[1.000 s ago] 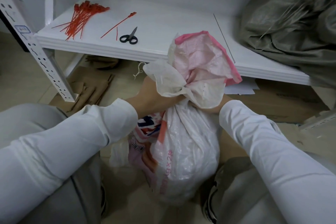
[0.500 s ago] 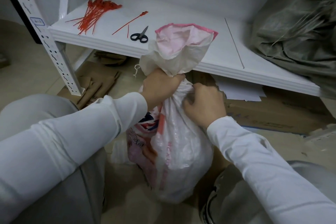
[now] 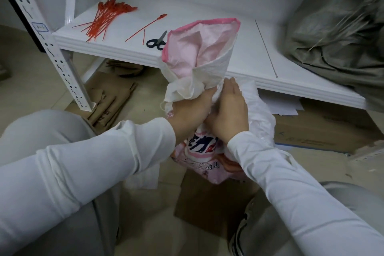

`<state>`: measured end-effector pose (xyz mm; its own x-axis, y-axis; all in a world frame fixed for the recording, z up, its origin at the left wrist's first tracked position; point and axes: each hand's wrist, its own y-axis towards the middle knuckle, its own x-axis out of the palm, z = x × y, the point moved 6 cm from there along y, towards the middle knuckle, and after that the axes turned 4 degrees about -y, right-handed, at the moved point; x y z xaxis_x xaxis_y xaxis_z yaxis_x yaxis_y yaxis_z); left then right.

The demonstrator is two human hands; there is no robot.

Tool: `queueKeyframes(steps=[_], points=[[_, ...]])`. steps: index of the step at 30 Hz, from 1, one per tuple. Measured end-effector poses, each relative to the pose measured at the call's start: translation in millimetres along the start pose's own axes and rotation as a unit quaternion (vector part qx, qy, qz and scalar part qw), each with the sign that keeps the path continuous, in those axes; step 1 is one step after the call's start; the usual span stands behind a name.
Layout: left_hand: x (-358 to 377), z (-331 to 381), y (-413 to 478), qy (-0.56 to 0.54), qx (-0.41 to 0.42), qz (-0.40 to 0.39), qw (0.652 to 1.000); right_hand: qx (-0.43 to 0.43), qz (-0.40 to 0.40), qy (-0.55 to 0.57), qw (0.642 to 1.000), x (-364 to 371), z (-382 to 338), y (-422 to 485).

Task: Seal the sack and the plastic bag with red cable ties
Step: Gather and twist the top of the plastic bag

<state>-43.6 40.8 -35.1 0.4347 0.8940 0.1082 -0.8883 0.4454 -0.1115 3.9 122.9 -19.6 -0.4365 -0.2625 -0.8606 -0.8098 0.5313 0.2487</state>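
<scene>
Head view: sack [image 3: 207, 58] upright on the floor [image 3: 20, 89], neck gathered.
Left hand [image 3: 187, 110] clenches the neck; right hand [image 3: 228, 114] lies flat-fingered against it, holding nothing; beyond, on the white shelf [image 3: 207, 10], scissors [image 3: 156, 43], one loose red cable tie [image 3: 145, 27], then the bundle of ties [image 3: 106, 17] at the far left.

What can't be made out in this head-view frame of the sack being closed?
All in the head view:
- Neck of the sack: covered by the left hand and right hand, so any tie there is unseen.
- Scissors: partly behind the sack's pink mouth.
- Grey bundle on the shelf: blurred and cut off by the right edge.
- Print on the sack: partly covered by the right sleeve, unreadable.
</scene>
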Motion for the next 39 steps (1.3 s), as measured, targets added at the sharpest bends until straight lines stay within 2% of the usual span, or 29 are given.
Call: queueKeyframes(steps=[2, 5, 8, 11, 13, 14, 16, 20, 23, 25, 28, 30, 32, 35, 37, 39], points=[[-1, 9, -2, 0.069, 0.043, -0.022, 0.996, 0.002, 0.029, 0.006, 1.000, -4, 2, 4], [4, 15, -9, 0.179, 0.129, -0.105, 0.970, 0.008, 0.028, -0.022, 0.999, -9, 3, 3], [9, 13, -8, 0.235, 0.161, -0.174, 0.943, 0.006, -0.071, -0.099, 0.992, 0, 5, 1], [3, 7, 11, 0.360, 0.169, -0.123, 0.909, 0.029, -0.138, -0.077, 0.987, 3, 8, 0], [-12, -11, 24, 0.400, 0.064, -0.075, 0.911, 0.055, -0.158, -0.027, 0.986, 3, 10, -1], [-18, -19, 28, 0.382, 0.032, -0.055, 0.922, 0.055, -0.164, -0.010, 0.985, 3, 8, 0], [-23, -24, 32, 0.356, 0.036, -0.046, 0.933, 0.037, -0.156, 0.025, 0.987, 3, 4, 0], [-22, 3, 9, 0.358, 0.134, -0.092, 0.919, -0.028, -0.129, 0.042, 0.990, 8, -1, 0], [-16, 8, -9, 0.273, 0.137, -0.137, 0.942, -0.080, -0.137, -0.002, 0.987, 13, 2, 2], [-17, -3, -3, 0.225, 0.107, -0.139, 0.958, -0.100, -0.150, -0.048, 0.982, 11, 2, 4], [-28, -18, 21, 0.183, 0.014, -0.039, 0.982, -0.133, -0.114, -0.050, 0.983, -2, -3, 7], [-33, -19, 29, 0.150, -0.013, 0.017, 0.988, -0.154, -0.073, -0.027, 0.985, -9, -8, 6], [-33, -14, 31, 0.109, -0.027, 0.045, 0.993, -0.124, -0.027, -0.052, 0.991, -13, -7, 3], [-31, -11, 28, 0.043, -0.050, 0.076, 0.995, -0.085, 0.039, -0.222, 0.971, -21, -9, -2], [-30, -17, 26, 0.029, -0.071, 0.081, 0.994, -0.053, -0.009, -0.250, 0.967, -17, -5, -3], [-28, -23, 21, 0.012, -0.089, 0.080, 0.993, -0.001, -0.085, -0.190, 0.978, -7, 3, -6]])
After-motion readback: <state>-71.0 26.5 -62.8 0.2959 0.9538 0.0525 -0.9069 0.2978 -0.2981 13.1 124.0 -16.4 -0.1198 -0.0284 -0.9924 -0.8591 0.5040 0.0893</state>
